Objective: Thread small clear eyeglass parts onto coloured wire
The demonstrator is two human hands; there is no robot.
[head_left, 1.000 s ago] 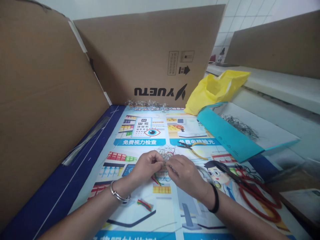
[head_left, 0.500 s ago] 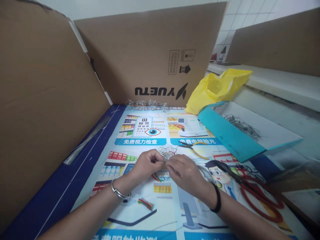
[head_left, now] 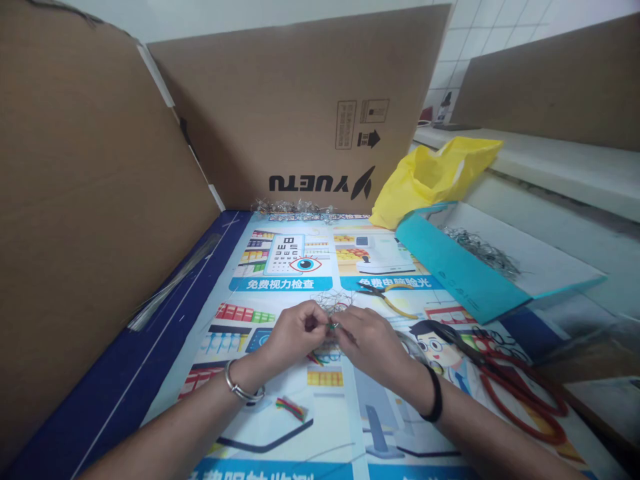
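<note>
My left hand and my right hand meet over the middle of the printed sheet, fingertips pinched together. Between them is a small piece of thin wire with a bit of green on it, mostly hidden by the fingers. Right behind the fingertips lies a loose tangle of fine wire. Below the hands, red, yellow and green strands stick out, partly covered. A short bundle of coloured strands rests nearer to me, touched by neither hand.
Yellow-handled pliers and red-handled scissors lie at the right. A turquoise box holds a wire heap, with a yellow bag behind it. Straight wires lie left. Cardboard walls stand behind and left; more tangled wire sits along the back.
My right hand's fingers have shifted and lifted slightly, so the green bit between the fingertips shows better. Both hands stay over the same spot.
</note>
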